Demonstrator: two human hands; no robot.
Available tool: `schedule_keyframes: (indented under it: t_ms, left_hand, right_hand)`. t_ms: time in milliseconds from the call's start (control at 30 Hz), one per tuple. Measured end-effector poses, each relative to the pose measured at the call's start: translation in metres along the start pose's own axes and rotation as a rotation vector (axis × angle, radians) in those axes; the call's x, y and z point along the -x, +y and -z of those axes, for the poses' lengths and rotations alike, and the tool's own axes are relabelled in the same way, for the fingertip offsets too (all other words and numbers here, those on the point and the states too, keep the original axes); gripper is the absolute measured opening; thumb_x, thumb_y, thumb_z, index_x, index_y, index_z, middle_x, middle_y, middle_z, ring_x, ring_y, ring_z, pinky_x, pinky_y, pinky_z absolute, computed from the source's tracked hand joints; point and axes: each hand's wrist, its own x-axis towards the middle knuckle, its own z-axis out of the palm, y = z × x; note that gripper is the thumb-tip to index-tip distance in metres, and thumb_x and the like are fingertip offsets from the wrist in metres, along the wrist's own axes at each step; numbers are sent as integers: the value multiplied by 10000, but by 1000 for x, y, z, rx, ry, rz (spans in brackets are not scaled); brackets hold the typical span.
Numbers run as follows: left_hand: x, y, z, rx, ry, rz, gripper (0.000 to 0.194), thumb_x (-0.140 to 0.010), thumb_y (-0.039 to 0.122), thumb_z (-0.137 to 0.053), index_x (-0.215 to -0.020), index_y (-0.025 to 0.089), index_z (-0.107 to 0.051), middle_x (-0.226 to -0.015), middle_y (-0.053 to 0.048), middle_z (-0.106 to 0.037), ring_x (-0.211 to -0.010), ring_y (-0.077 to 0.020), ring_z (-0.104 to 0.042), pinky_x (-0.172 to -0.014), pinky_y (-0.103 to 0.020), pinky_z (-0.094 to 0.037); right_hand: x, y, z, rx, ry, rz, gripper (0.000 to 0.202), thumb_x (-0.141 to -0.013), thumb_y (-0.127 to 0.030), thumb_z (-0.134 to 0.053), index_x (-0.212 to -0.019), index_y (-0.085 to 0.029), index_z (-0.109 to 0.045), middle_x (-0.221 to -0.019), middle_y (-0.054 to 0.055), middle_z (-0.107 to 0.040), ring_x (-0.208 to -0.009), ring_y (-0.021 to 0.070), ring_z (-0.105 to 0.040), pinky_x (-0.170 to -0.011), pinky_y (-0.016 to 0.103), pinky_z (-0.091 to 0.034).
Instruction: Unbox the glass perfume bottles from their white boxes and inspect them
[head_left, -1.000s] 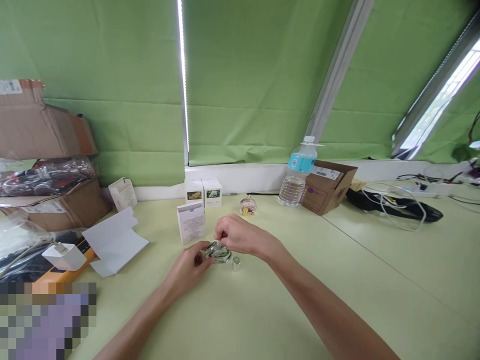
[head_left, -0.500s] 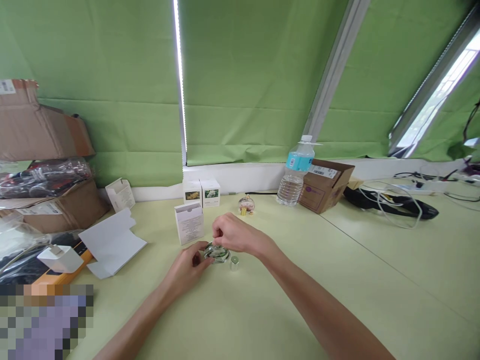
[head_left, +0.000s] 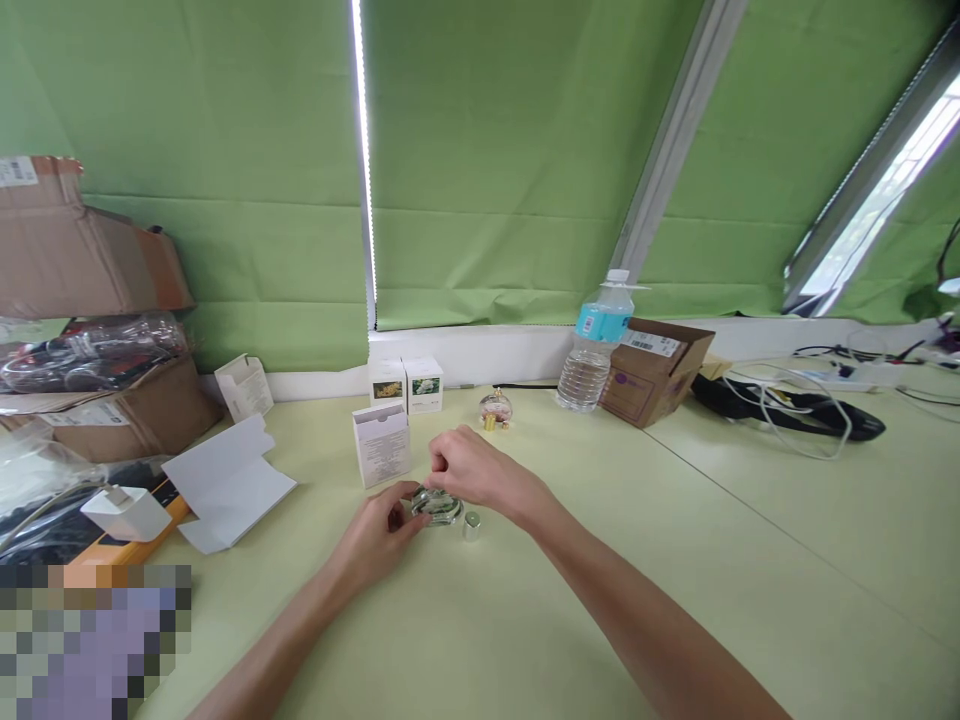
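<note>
On the counter point(head_left: 480, 650), in front of the open white box point(head_left: 382, 450), a glass bottle point(head_left: 442, 508) sits in the left hand's point(head_left: 379, 530) grip, held at its side. The right hand's point(head_left: 472, 466) grip is narrow at its top (whether it pinches anything, I cannot tell). Uneven right-hand force could tilt the slick glass; a slip could topple the small cap point(head_left: 471, 526) beside it.

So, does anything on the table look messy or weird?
Mostly the white cable, sprawling in loose loops across a black object on the right. I see no spill around the glass bottle.
</note>
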Motion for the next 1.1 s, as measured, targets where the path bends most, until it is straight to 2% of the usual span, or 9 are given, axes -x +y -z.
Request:
schedule_keyframes:
  t_ms: [200,400,600,733,1000,1100]
  left_hand:
    - [0,-1,-1,0,2,3,330,-846,415,-540,-1095,217,-627,-670,28,-529,-593,-135,-434,-574,-242,-341]
    - [1,3,0,2,-1,12,351,-843,438,-530,-1092,206,-617,-645,29,-509,-580,-139,-428,-559,-246,-330]
    - [0,1,1,-5,-15,14,340,-851,422,-519,-1096,203,-605,-633,36,-491,-571,-137,-420,-556,-247,-319]
    - [0,-2,1,-5,-16,6,324,-856,399,-519,-1103,205,-597,-644,39,-486,-578,-135,-417,-563,-245,-318]
    - [0,-3,1,4,-17,-19,283,-863,352,-528,-1110,227,-590,-644,52,-503,-585,-129,-422,-570,-237,-319]
    - [0,-2,1,1,-18,-27,272,-866,346,-525,-1100,224,-591,-649,50,-508,-589,-130,-428,-571,-236,-324]
  right_hand:
    - [9,-10,4,60,33,-50,143,-807,-270,-598,-738,-176,-515,-802,46,-557,-691,148,-525,-527,232,-299]
    - [8,-10,4,111,5,-89,272,-859,-434,-575,-782,-176,-534,-843,57,-569,-615,132,-510,-507,235,-302]
    - [6,-10,-2,271,10,-29,297,-896,-438,-542,-750,-179,-535,-710,31,-553,-577,134,-480,-484,255,-232]
    - [2,-14,-6,350,-3,-7,272,-916,-384,-527,-758,-168,-575,-678,52,-592,-598,151,-528,-494,264,-216]
    - [-5,-22,-11,516,-16,-3,343,-942,-355,-478,-730,-149,-652,-722,120,-686,-670,206,-638,-532,275,-256]
    - [-5,-21,-15,524,27,4,391,-939,-420,-476,-725,-147,-657,-717,129,-690,-666,213,-642,-536,278,-274]
